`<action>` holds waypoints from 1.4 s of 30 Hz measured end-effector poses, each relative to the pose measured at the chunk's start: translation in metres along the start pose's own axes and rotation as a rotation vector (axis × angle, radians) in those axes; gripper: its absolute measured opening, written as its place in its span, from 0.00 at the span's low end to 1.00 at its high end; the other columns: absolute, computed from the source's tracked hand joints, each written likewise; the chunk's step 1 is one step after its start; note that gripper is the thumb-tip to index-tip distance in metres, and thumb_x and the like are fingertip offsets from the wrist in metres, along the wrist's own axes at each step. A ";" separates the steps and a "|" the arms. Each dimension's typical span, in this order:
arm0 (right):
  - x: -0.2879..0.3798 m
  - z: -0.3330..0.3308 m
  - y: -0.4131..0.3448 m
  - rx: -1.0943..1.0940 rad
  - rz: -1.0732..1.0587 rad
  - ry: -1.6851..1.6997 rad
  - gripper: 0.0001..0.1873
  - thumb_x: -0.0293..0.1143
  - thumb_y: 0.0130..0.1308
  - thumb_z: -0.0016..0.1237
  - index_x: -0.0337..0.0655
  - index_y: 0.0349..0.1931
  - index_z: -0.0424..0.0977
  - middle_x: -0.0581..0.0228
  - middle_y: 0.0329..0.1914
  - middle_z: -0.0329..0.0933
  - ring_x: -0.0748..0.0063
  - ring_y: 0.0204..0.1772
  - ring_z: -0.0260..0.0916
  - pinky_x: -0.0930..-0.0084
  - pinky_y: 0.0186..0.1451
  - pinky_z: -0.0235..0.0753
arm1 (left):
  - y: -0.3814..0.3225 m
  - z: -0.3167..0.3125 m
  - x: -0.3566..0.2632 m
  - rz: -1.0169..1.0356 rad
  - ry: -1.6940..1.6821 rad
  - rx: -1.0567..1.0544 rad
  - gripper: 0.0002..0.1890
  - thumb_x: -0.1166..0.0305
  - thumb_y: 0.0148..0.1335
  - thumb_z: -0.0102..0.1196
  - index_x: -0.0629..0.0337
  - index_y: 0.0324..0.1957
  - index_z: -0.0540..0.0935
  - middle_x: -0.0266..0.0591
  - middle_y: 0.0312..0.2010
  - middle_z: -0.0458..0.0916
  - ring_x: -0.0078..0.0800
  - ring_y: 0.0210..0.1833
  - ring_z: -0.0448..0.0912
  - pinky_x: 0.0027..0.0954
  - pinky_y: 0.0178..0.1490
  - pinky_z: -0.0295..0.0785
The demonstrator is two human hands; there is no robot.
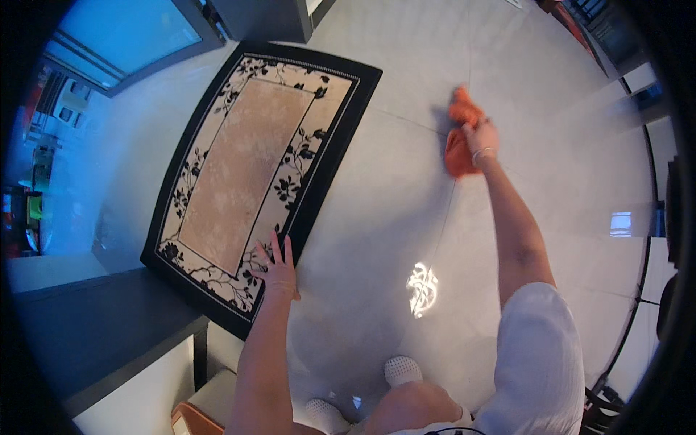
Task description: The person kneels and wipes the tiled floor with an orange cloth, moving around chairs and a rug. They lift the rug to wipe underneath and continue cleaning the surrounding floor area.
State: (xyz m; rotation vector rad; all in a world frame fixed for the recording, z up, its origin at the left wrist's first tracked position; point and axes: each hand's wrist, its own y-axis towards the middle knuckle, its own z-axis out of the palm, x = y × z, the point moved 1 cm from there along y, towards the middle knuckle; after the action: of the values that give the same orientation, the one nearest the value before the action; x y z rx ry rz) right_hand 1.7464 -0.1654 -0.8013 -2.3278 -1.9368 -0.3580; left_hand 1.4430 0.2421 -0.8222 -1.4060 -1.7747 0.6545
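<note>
My right hand (482, 138), with a bracelet at its wrist, grips a bunched orange cloth (460, 157) at floor level, to the right of the rug. Part of the cloth sticks out above my fingers and part spreads below them. My left hand (277, 266) rests with its fingers spread near the lower right edge of a patterned rug (244, 157). The rug has a black border, a beige band with dark leaves and flowers, and a pinkish-beige middle. My left hand holds nothing.
Pale, glossy floor tiles (375, 217) lie around the rug, with a bright reflection. A dark door frame (109, 304) stands at lower left, and a blue-lit glass panel (130, 32) at upper left. My feet in white perforated shoes (403, 371) are below. Dark-edged furniture lines the right rim.
</note>
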 end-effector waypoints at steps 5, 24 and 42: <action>0.052 -0.039 -0.113 -0.149 -0.466 0.011 0.27 0.37 0.47 0.53 0.38 0.51 0.70 0.45 0.53 0.65 0.45 0.54 0.63 0.58 0.56 0.65 | 0.003 -0.005 0.005 -0.029 0.001 0.007 0.75 0.54 0.31 0.75 0.46 0.68 0.24 0.53 0.66 0.10 0.68 0.68 0.22 0.73 0.56 0.56; 0.054 0.017 0.035 -0.047 -0.038 0.074 0.24 0.40 0.56 0.47 0.38 0.51 0.69 0.51 0.57 0.67 0.51 0.53 0.68 0.59 0.53 0.70 | 0.007 -0.013 0.007 0.028 -0.145 0.104 0.70 0.62 0.36 0.72 0.43 0.68 0.25 0.50 0.66 0.10 0.66 0.68 0.19 0.79 0.57 0.45; 0.109 0.123 -0.082 0.173 -0.714 -0.128 0.17 0.34 0.58 0.40 0.42 0.48 0.72 0.56 0.47 0.72 0.57 0.54 0.68 0.60 0.61 0.63 | 0.019 -0.006 -0.001 -0.041 -0.081 0.152 0.76 0.53 0.31 0.75 0.45 0.67 0.21 0.51 0.65 0.08 0.65 0.68 0.17 0.78 0.58 0.46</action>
State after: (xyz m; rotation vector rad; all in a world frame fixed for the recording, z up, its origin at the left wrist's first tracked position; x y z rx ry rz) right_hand 1.6993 -0.0185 -0.9012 -1.5201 -2.6865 -0.0742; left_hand 1.4587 0.2456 -0.8343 -1.2537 -1.7721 0.8167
